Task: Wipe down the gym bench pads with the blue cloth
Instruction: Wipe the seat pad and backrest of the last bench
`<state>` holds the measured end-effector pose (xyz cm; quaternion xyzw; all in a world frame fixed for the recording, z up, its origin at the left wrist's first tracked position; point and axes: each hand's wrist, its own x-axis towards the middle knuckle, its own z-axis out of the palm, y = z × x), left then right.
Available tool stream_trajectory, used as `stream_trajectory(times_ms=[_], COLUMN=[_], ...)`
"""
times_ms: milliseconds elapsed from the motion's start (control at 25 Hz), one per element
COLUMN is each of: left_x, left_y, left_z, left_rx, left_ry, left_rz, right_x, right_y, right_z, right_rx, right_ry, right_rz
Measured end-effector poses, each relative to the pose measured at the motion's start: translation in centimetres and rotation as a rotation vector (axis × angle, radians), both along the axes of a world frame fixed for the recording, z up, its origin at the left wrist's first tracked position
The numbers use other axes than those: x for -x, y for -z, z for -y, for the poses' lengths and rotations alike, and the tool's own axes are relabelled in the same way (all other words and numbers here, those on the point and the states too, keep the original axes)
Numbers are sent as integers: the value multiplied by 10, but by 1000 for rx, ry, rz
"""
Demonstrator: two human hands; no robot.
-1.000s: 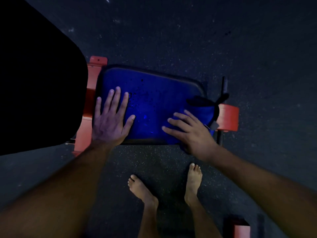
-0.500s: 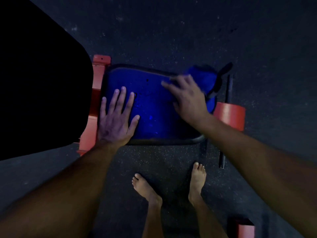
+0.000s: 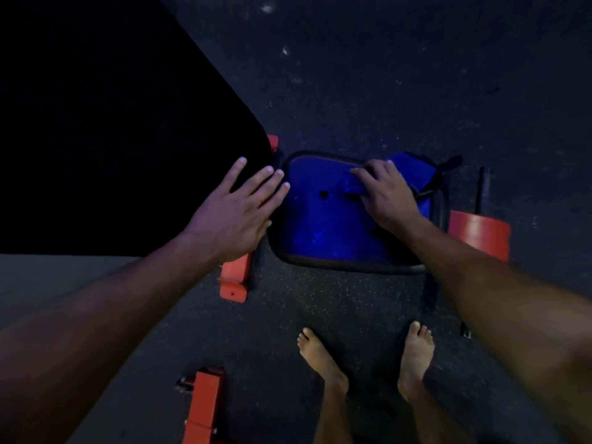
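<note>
Both hands: right (image 3: 386,195) grips blue cloth (image 3: 413,168) on seat pad (image 3: 320,232); left (image 3: 237,209) flat, open.

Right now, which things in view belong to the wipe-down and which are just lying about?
Part of the job:
- blue cloth, under the right hand
- blue seat pad
- large black pad, at the left hand

Just lying about:
- red roller
- red frame bracket
- red frame piece
- black strap
</note>
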<state>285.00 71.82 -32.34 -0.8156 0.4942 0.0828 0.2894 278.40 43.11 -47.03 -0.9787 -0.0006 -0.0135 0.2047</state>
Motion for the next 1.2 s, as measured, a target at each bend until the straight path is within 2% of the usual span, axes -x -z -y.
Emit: stream_trajectory(times_ms=[120, 160, 280, 360, 440, 560, 640, 720, 880, 1000, 1080, 1200], left_x=[0, 0, 2, 0, 0, 1, 3, 3, 2, 1, 0, 1], left_y=[13, 17, 23, 24, 26, 28, 26, 24, 23, 29, 33, 30], left_z=[3, 2, 0, -3, -6, -9, -8, -7, -7, -9, -11, -9], left_rx=[-55, -92, -232, -328, -437, -554, -575, -579, -575, -544, -539, -522], left_ry=[-49, -45, -11, 12, 57, 132, 140, 148, 140, 128, 116, 116], left_rz=[62, 88, 174, 219, 270, 311, 304, 310, 319, 319, 336, 332], right_x=[-7, 5, 74, 90, 65, -9, -44, -44, 50, 91, 67, -9], right_y=[17, 23, 32, 26, 25, 28, 26, 24, 27, 26, 25, 19], right_z=[-27, -39, -69, -51, -16, 15, 0, -24, -59, -17, 19, 29], right_rx=[97, 96, 150, 172, 225, 192, 148, 145, 183, 207, 192, 94], right_ry=[63, 16, -355, -499, -431, -116, 60, 70, -323, -529, -417, 14], right_rz=[-30, -6, -15, -46, -25, 13, -1, -12, -32, -23, 20, 33])
